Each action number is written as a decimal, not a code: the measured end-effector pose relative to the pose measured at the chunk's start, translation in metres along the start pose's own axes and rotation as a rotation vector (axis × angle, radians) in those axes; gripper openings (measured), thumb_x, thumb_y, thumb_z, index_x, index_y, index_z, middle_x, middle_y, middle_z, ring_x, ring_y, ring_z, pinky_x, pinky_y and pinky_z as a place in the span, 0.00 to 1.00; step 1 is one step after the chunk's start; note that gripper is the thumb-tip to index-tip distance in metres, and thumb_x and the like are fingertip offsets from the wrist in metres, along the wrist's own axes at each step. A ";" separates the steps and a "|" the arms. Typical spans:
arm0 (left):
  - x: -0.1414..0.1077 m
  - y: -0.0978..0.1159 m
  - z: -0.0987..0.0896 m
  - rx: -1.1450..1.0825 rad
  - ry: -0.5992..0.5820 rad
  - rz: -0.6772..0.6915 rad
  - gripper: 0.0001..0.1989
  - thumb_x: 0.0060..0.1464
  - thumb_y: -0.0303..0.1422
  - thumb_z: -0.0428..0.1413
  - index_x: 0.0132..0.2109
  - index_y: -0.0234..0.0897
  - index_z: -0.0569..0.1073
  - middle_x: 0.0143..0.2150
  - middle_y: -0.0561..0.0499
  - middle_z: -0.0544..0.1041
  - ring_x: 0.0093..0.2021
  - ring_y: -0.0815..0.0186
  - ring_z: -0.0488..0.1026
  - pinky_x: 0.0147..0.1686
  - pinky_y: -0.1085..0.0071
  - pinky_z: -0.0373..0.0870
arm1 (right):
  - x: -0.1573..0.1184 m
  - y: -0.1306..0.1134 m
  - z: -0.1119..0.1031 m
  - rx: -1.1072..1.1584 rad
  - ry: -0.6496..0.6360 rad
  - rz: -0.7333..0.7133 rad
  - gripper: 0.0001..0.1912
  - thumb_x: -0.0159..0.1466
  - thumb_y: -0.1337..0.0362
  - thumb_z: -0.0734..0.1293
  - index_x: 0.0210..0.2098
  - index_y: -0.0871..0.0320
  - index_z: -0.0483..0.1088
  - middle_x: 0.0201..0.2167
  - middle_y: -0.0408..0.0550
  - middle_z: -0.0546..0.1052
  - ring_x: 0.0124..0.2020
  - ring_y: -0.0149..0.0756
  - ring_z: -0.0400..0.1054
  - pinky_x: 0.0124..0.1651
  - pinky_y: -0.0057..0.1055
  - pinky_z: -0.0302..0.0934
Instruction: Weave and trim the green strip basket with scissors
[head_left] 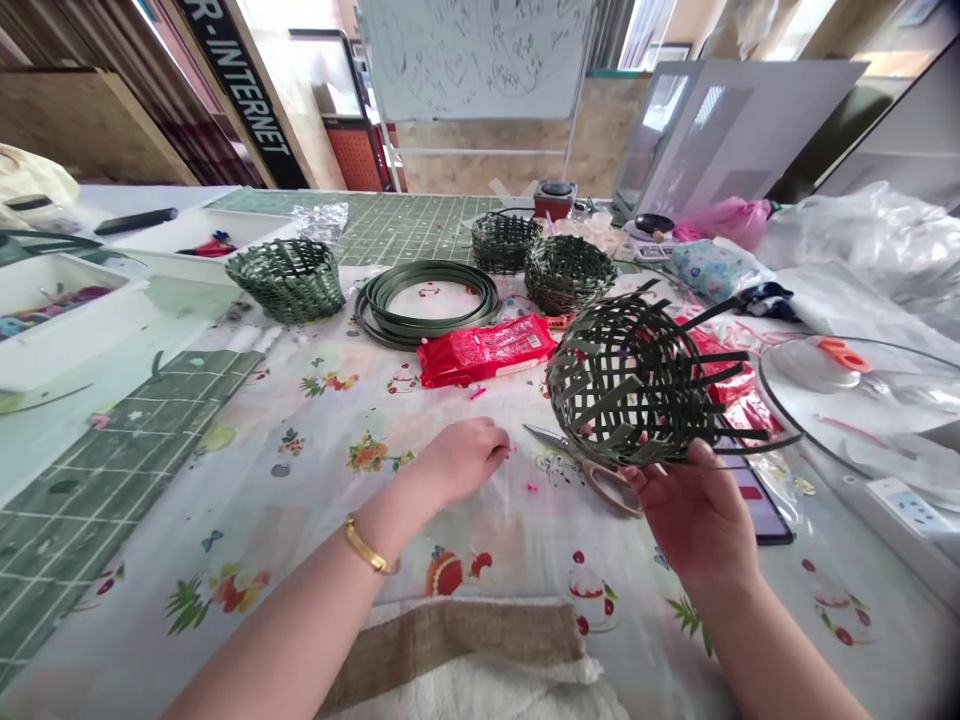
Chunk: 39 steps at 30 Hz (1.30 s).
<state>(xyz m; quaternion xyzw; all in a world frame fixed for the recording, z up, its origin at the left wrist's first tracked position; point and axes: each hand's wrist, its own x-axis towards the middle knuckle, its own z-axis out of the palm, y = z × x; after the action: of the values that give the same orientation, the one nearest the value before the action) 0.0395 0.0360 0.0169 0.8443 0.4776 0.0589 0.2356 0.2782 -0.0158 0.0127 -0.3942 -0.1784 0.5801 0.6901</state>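
My right hand [701, 515] grips the lower edge of a dark green woven basket [630, 385], which is tipped on its side with loose strip ends sticking out to the right. My left hand [469, 460] is low over the flowered tablecloth [300, 520], its fingers curled together; whatever they may hold is too small to make out. Tiny pink scraps [532, 488] lie close by. Partly beneath the basket are scissors [611, 490], blades pointing left. A tablet or phone [757, 500] lies behind my right hand, partly covered.
A red plastic packet [487, 350] lies ahead, beside a coil of green strips [427, 335]. Finished-looking baskets stand at the left [289, 280] and farther back [570, 275]. White trays [75, 330] line the left; plastic bags [870, 240] and a power strip [907, 510] are right.
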 end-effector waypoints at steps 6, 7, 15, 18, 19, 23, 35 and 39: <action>0.024 0.006 0.007 0.050 -0.058 -0.006 0.08 0.52 0.27 0.51 0.34 0.34 0.75 0.33 0.44 0.76 0.36 0.57 0.73 0.35 0.64 0.67 | -0.002 0.001 0.004 0.012 -0.068 -0.007 0.10 0.52 0.61 0.73 0.34 0.55 0.76 0.32 0.40 0.82 0.32 0.33 0.75 0.31 0.27 0.73; 0.025 0.006 0.009 0.044 -0.060 -0.008 0.08 0.52 0.27 0.51 0.33 0.34 0.75 0.32 0.44 0.76 0.36 0.57 0.73 0.35 0.65 0.67 | -0.002 0.000 0.004 0.017 -0.078 -0.012 0.10 0.52 0.61 0.73 0.34 0.55 0.76 0.32 0.40 0.82 0.32 0.33 0.76 0.31 0.27 0.73; 0.028 -0.001 0.013 -0.083 -0.121 0.037 0.08 0.51 0.25 0.51 0.33 0.34 0.75 0.33 0.48 0.78 0.34 0.63 0.74 0.32 0.71 0.67 | -0.001 -0.002 0.003 0.026 -0.070 -0.005 0.07 0.52 0.59 0.73 0.30 0.53 0.76 0.30 0.39 0.82 0.31 0.32 0.76 0.30 0.26 0.72; 0.020 0.006 0.011 -0.120 -0.176 0.122 0.09 0.53 0.27 0.52 0.38 0.36 0.76 0.36 0.51 0.79 0.37 0.65 0.75 0.36 0.74 0.68 | -0.001 -0.003 0.004 0.021 -0.062 0.000 0.07 0.53 0.60 0.72 0.31 0.53 0.77 0.30 0.39 0.81 0.31 0.32 0.76 0.30 0.26 0.72; 0.017 0.011 0.012 -0.112 -0.188 0.146 0.08 0.53 0.28 0.52 0.37 0.37 0.77 0.37 0.50 0.79 0.39 0.65 0.75 0.39 0.73 0.68 | -0.001 -0.003 0.004 0.020 -0.063 0.002 0.07 0.53 0.60 0.72 0.32 0.53 0.77 0.30 0.40 0.81 0.31 0.32 0.76 0.31 0.26 0.72; 0.013 0.028 0.023 -0.015 -0.196 0.136 0.09 0.53 0.27 0.51 0.33 0.35 0.76 0.35 0.44 0.79 0.38 0.57 0.76 0.37 0.65 0.70 | -0.002 -0.003 0.000 0.014 -0.067 -0.003 0.05 0.54 0.60 0.71 0.31 0.53 0.76 0.32 0.40 0.81 0.33 0.33 0.76 0.32 0.27 0.71; 0.050 -0.031 -0.016 0.219 0.211 -0.269 0.12 0.61 0.27 0.46 0.40 0.26 0.73 0.45 0.37 0.72 0.43 0.59 0.74 0.43 0.64 0.68 | 0.000 0.002 -0.004 -0.019 -0.066 -0.011 0.05 0.55 0.59 0.71 0.31 0.51 0.76 0.33 0.39 0.81 0.34 0.33 0.76 0.33 0.28 0.71; 0.058 -0.021 0.003 0.255 0.203 -0.297 0.09 0.60 0.30 0.52 0.44 0.28 0.72 0.44 0.43 0.74 0.46 0.60 0.73 0.45 0.60 0.70 | 0.001 0.005 -0.009 -0.044 -0.069 -0.043 0.02 0.56 0.59 0.70 0.29 0.49 0.75 0.32 0.38 0.81 0.32 0.34 0.76 0.31 0.30 0.71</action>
<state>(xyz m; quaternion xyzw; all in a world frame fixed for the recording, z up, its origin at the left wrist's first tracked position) 0.0550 0.0925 -0.0028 0.7773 0.6217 0.0473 0.0836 0.2814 -0.0179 0.0033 -0.3853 -0.2233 0.5742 0.6870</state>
